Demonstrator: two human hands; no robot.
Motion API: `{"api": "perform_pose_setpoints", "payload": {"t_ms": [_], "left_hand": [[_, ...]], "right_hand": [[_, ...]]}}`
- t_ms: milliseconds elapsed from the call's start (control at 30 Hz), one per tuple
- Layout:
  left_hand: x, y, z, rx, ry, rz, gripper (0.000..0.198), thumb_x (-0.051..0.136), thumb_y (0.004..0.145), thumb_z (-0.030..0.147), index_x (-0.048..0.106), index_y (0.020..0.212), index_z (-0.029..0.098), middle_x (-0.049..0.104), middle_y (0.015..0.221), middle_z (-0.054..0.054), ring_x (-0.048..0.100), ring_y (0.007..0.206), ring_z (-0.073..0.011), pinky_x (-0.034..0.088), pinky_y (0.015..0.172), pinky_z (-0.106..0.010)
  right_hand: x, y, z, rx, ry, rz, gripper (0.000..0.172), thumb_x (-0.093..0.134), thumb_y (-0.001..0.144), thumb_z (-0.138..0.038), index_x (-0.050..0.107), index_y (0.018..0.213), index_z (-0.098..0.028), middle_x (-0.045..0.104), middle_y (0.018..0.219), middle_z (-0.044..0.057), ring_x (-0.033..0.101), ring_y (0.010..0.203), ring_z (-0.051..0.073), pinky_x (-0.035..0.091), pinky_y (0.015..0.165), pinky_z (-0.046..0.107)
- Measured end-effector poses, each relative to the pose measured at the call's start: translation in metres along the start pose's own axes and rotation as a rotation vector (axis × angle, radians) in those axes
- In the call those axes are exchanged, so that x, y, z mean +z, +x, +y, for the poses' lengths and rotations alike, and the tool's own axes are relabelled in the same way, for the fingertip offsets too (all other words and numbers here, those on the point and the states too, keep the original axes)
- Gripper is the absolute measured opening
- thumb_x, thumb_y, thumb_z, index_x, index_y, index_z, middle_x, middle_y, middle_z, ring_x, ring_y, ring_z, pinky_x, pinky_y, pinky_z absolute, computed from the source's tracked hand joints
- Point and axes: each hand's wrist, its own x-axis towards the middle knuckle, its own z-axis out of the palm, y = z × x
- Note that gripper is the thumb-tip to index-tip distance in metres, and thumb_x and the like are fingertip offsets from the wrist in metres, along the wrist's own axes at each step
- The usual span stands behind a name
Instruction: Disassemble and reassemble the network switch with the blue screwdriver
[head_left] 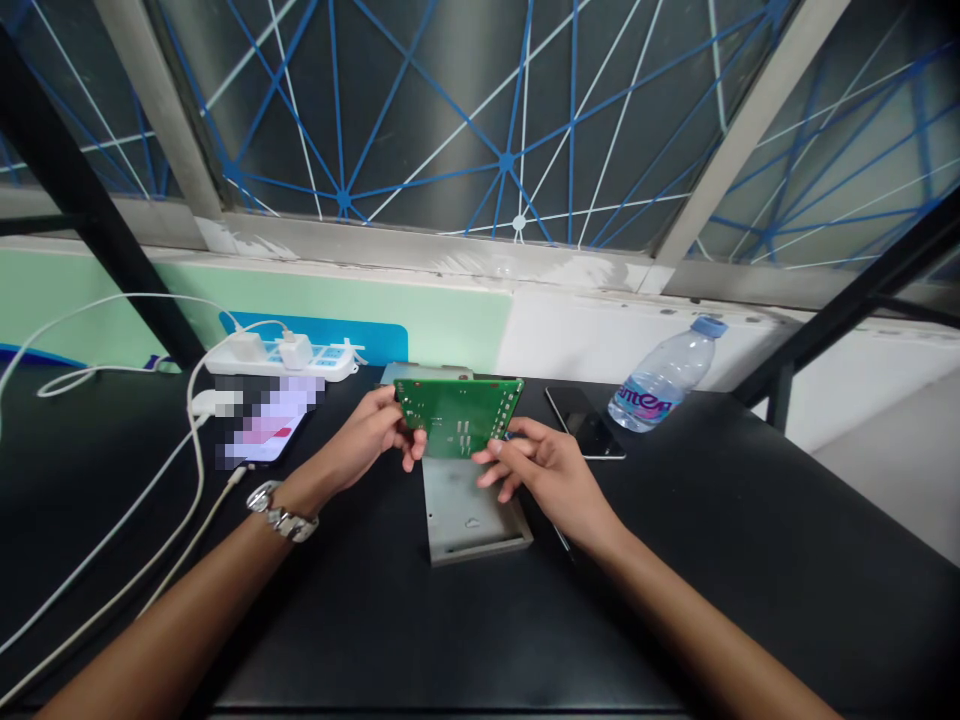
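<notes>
A green circuit board (450,410) is held up, tilted, in front of me, with small solder points showing on its face. My left hand (379,430) grips its left edge, fingers closed round it. At the lower right corner of the board, my right hand (536,462) pinches it between thumb and fingers. Below the board lies a shallow grey metal tray (476,510) with a raised rim, its far part hidden by the board. A thin slender object (562,540) lies beside the tray, partly hidden under my right hand; its kind is unclear.
A plastic water bottle (664,378) leans at the back right, beside a dark tablet or phone (589,420). At left are a lit phone (274,425), a white power strip (330,365) with chargers, and loose white cables (201,480). Black metal bars (112,230) slant at both sides.
</notes>
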Motion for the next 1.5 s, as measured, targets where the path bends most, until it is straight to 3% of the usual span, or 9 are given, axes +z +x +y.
{"api": "perform_pose_setpoints", "payload": {"t_ms": [233,367,533,733,833,933,1067,1300,1500], "left_hand": [[0.002,-0.003,0.002,-0.184,-0.016,-0.177,0.026,0.055,0.092,0.040,0.054,0.105,0.017,0.065,0.073,-0.006,0.065,0.054,-0.0179,0.052,0.042,-0.025],[0.005,-0.006,0.006,-0.228,0.069,-0.157,0.039,0.065,0.088,0.040,0.058,0.120,0.019,0.060,0.077,-0.002,0.059,0.056,-0.0115,0.048,0.045,-0.019],[0.006,-0.006,0.005,-0.225,0.182,-0.147,0.055,0.070,0.085,0.037,0.051,0.135,0.023,0.050,0.073,0.003,0.048,0.057,-0.0079,0.046,0.049,-0.016],[0.006,-0.005,0.002,-0.156,0.241,-0.118,0.057,0.068,0.086,0.034,0.042,0.136,0.027,0.055,0.088,0.000,0.053,0.067,-0.0109,0.050,0.055,-0.021],[0.006,-0.005,0.002,-0.122,0.276,-0.104,0.051,0.066,0.087,0.033,0.043,0.133,0.027,0.058,0.107,-0.006,0.059,0.075,-0.0142,0.052,0.057,-0.024],[0.008,-0.005,0.001,-0.076,0.272,-0.100,0.049,0.064,0.089,0.031,0.041,0.132,0.026,0.059,0.110,-0.007,0.062,0.083,-0.0175,0.051,0.060,-0.026],[0.015,-0.005,-0.005,0.016,0.217,-0.097,0.050,0.062,0.090,0.024,0.039,0.134,0.026,0.060,0.113,-0.008,0.064,0.098,-0.0216,0.053,0.079,-0.034],[0.027,-0.004,-0.020,0.206,0.119,-0.137,0.054,0.059,0.095,0.027,0.032,0.141,0.028,0.054,0.134,-0.013,0.059,0.120,-0.0279,0.048,0.101,-0.047],[0.036,-0.010,-0.017,0.196,0.120,-0.093,0.060,0.070,0.086,0.024,0.042,0.139,0.027,0.056,0.137,-0.013,0.055,0.125,-0.0329,0.049,0.100,-0.049]], "right_hand": [[-0.004,0.002,0.000,-0.086,0.042,0.068,0.033,0.072,0.083,-0.033,0.057,0.109,-0.019,0.076,0.094,0.009,0.075,0.079,0.022,0.056,0.054,0.029],[-0.006,0.002,0.001,-0.120,0.014,0.054,0.042,0.068,0.085,-0.030,0.057,0.125,-0.018,0.075,0.097,0.008,0.073,0.085,0.024,0.060,0.068,0.038],[-0.005,0.001,0.002,-0.184,0.012,-0.047,0.062,0.057,0.092,-0.026,0.036,0.150,-0.024,0.069,0.122,0.009,0.070,0.097,0.024,0.056,0.089,0.045],[-0.007,-0.002,0.003,-0.178,-0.025,-0.124,0.078,0.055,0.089,-0.030,0.016,0.157,-0.032,0.060,0.138,0.009,0.069,0.098,0.027,0.058,0.071,0.041],[-0.007,-0.005,0.002,-0.227,-0.013,-0.245,0.085,0.061,0.087,-0.034,0.014,0.158,-0.032,0.049,0.150,0.010,0.062,0.116,0.032,0.058,0.079,0.044],[-0.004,-0.010,0.001,-0.276,-0.061,-0.334,0.095,0.068,0.084,-0.032,0.009,0.159,-0.034,0.031,0.161,0.008,0.049,0.133,0.034,0.057,0.082,0.044],[0.000,-0.017,0.002,-0.308,-0.151,-0.383,0.100,0.072,0.083,-0.025,0.008,0.158,-0.039,0.011,0.167,0.003,0.040,0.138,0.034,0.058,0.079,0.039],[0.001,-0.019,0.003,-0.485,-0.348,-0.393,0.100,0.073,0.082,-0.028,0.010,0.159,-0.035,0.009,0.167,0.003,0.038,0.138,0.033,0.052,0.094,0.046],[0.002,-0.022,-0.001,-0.538,-0.569,-0.377,0.109,0.077,0.078,-0.033,0.005,0.159,-0.034,0.012,0.167,0.004,0.023,0.147,0.035,0.027,0.116,0.056]]}}
